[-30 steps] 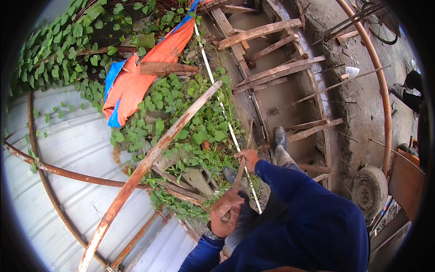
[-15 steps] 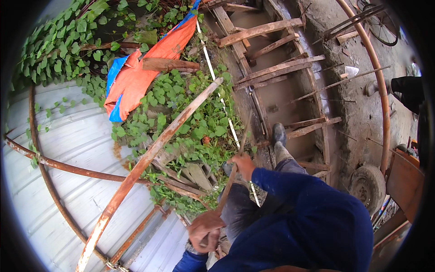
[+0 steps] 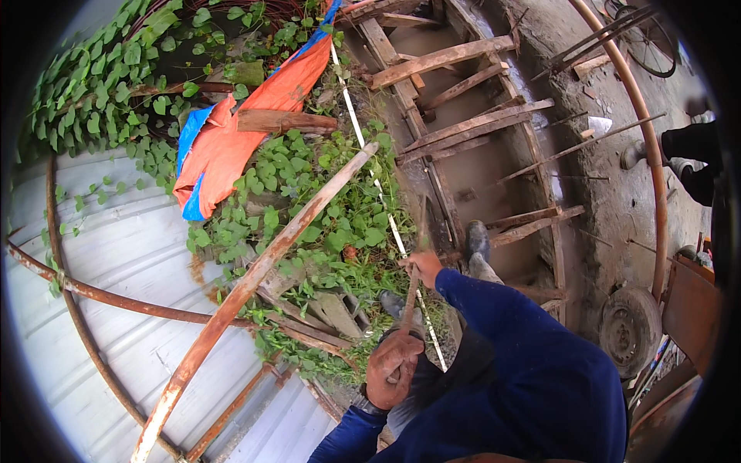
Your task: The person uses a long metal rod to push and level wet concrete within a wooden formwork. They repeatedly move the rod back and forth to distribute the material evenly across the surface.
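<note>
My left hand (image 3: 390, 369) is closed round the lower end of a long brown stick (image 3: 410, 301), low in the view. Higher up, my right hand (image 3: 423, 265) grips the same stick, which points up toward the wooden formwork. A white segmented line (image 3: 353, 113), perhaps a pipe or pole, runs behind the stick beside the weeds (image 3: 309, 224). My booted right foot (image 3: 477, 243) is at the formwork's edge, the left (image 3: 394, 305) among the weeds.
Muddy trench formwork (image 3: 463, 77) has wooden crosspieces and protruding rods. Left are metal sheeting (image 3: 108, 363), rusty bars (image 3: 255, 278) and an orange-blue tarp (image 3: 262, 92). Right are a curved pipe (image 3: 639, 100), a tyre (image 3: 629, 324) and another person's dark-trousered legs (image 3: 691, 154).
Since half a second ago, both hands and the stick have shifted up and right, close to where they were a second ago. The other person's feet at right have moved.
</note>
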